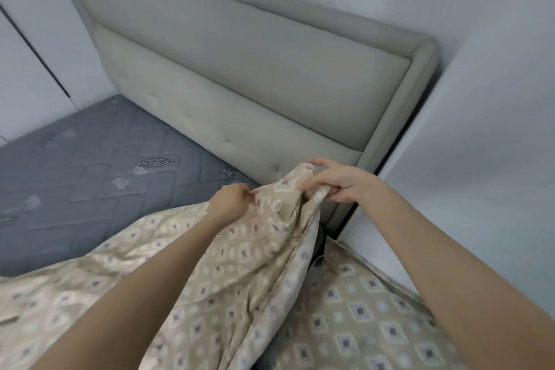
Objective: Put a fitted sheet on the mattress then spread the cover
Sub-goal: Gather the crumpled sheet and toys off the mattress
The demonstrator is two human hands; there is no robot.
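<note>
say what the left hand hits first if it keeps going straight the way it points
Beyond the sheet it pinches, the left hand would likely meet the headboard first, low down, though depth is unclear.

**Colours and patterns, bed corner**

Fitted sheet (pixel 240 264), at the left grip (pixel 231 200) and right grip (pixel 336 186): tan-beige, printed with white-outlined diamonds around dark purplish-grey squares, plus pale round motifs.
Mattress (pixel 90 177), left of the left grip: slate grey, quilted, leaf motifs.
Headboard (pixel 240 69), beyond both grips: plain pale greige.
Wall (pixel 495 99), right of the right grip: off-white.
</note>
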